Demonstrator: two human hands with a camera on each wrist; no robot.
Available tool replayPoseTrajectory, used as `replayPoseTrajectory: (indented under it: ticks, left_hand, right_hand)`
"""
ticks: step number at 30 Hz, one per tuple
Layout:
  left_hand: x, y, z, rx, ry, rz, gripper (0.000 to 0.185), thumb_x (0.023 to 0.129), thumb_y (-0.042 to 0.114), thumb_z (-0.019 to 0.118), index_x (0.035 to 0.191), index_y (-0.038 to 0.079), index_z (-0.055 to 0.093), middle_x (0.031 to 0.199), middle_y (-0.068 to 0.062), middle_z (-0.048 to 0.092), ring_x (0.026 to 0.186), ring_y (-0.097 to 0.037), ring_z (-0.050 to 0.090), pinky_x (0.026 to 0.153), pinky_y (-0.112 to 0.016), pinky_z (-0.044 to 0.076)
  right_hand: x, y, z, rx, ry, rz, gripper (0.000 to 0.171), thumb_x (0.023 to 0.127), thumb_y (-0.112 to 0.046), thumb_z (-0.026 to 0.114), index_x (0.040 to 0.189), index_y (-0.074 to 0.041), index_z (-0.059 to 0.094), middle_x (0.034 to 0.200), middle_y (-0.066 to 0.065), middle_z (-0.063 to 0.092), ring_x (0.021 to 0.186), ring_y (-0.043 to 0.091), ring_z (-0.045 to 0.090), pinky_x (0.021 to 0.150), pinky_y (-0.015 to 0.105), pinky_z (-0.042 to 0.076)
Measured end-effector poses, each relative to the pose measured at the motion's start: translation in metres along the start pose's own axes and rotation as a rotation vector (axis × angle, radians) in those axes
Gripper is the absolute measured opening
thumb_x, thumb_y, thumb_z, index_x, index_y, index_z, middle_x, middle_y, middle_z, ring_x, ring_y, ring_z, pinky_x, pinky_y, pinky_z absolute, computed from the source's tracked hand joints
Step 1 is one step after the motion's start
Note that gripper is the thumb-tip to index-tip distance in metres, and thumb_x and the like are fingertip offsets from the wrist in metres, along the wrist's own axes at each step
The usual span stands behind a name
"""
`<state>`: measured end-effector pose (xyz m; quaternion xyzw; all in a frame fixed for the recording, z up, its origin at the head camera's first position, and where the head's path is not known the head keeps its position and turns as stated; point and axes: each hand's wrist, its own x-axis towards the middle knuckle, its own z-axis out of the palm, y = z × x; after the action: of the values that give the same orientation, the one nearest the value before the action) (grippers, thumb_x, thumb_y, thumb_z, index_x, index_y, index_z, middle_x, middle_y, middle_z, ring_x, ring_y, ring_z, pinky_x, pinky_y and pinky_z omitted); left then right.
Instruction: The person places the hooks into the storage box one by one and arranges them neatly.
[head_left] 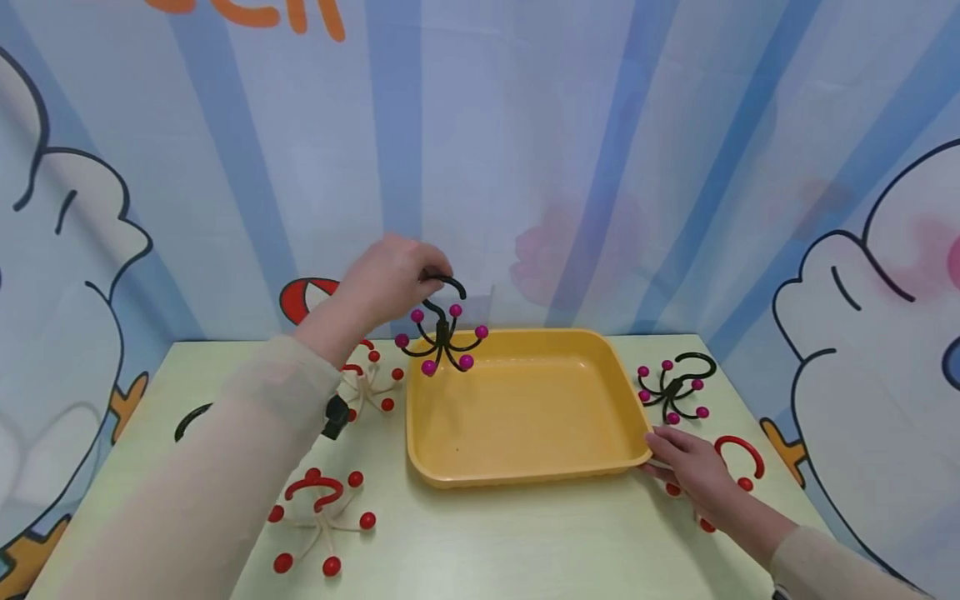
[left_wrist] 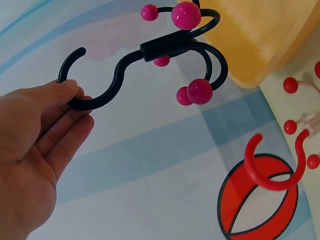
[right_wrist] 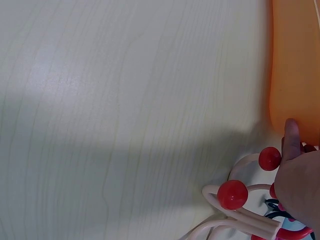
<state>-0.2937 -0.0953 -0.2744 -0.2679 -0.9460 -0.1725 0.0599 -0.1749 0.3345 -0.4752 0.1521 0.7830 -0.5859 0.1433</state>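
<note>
My left hand (head_left: 392, 279) pinches the curved top of a black multi-arm hanging hook (head_left: 442, 336) with magenta ball tips. The hook hangs upright in the air over the back left rim of a yellow tray (head_left: 517, 425). In the left wrist view, thumb and fingers meet on the curve of the black hook (left_wrist: 116, 80). My right hand (head_left: 693, 471) holds the tray's front right corner, and the right wrist view has a finger against the tray's outer wall (right_wrist: 295, 75). Nothing lies inside the tray.
Left of the tray are cream hooks with red balls, one nearer (head_left: 324, 525) and others behind (head_left: 363, 387), partly hidden by my sleeve. Another black hook (head_left: 673, 387) lies to the right, and a red-topped hook (head_left: 741, 450) is partly behind my right hand. A printed curtain (head_left: 480, 167) stands behind the table.
</note>
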Motion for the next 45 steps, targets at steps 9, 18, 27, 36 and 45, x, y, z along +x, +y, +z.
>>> replayPoseTrajectory:
  ticks: [9,18,27,36,45]
  left_hand:
    - [0.006,0.007,0.027,0.004,0.0,0.023,0.017,0.102,0.011,0.074,0.117,0.007,0.081,0.112,-0.01,0.079,0.101,-0.026,0.073,0.096,-0.04,0.061]
    - [0.006,0.0,0.054,-0.039,-0.01,-0.011,0.017,0.102,0.012,0.074,0.117,0.007,0.081,0.112,-0.01,0.079,0.1,-0.026,0.072,0.093,-0.039,0.062]
    - [0.007,-0.01,0.08,-0.077,-0.039,-0.054,0.013,0.103,0.012,0.074,0.113,0.01,0.082,0.107,-0.007,0.077,0.096,-0.025,0.067,0.091,-0.038,0.062]
    - [0.01,-0.013,0.096,-0.106,-0.063,-0.077,0.016,0.102,0.01,0.074,0.116,0.009,0.081,0.111,-0.007,0.078,0.102,-0.026,0.071,0.097,-0.04,0.061]
    - [0.012,-0.017,0.105,-0.111,-0.059,-0.061,0.014,0.101,0.01,0.075,0.114,0.009,0.081,0.11,-0.007,0.078,0.102,-0.025,0.071,0.096,-0.04,0.06]
  right_hand:
    - [0.0,-0.002,0.001,0.004,-0.001,0.0,0.059,0.113,-0.03,0.057,0.157,0.007,0.043,0.15,0.031,0.056,0.111,0.023,0.076,0.097,0.037,0.061]
    - [0.0,-0.002,0.003,0.002,0.005,-0.003,0.059,0.113,-0.03,0.058,0.157,0.007,0.044,0.15,0.031,0.056,0.115,0.028,0.076,0.097,0.038,0.06]
    - [0.002,-0.002,0.001,-0.007,0.007,-0.003,0.06,0.113,-0.031,0.057,0.157,0.007,0.043,0.151,0.031,0.056,0.116,0.029,0.075,0.097,0.038,0.06]
    - [0.001,-0.001,0.0,-0.005,0.009,0.002,0.06,0.113,-0.031,0.056,0.158,0.007,0.042,0.153,0.032,0.053,0.117,0.029,0.075,0.098,0.038,0.06]
    - [-0.001,-0.001,0.001,-0.009,0.009,0.0,0.06,0.113,-0.031,0.056,0.158,0.007,0.042,0.152,0.032,0.054,0.118,0.03,0.075,0.097,0.038,0.06]
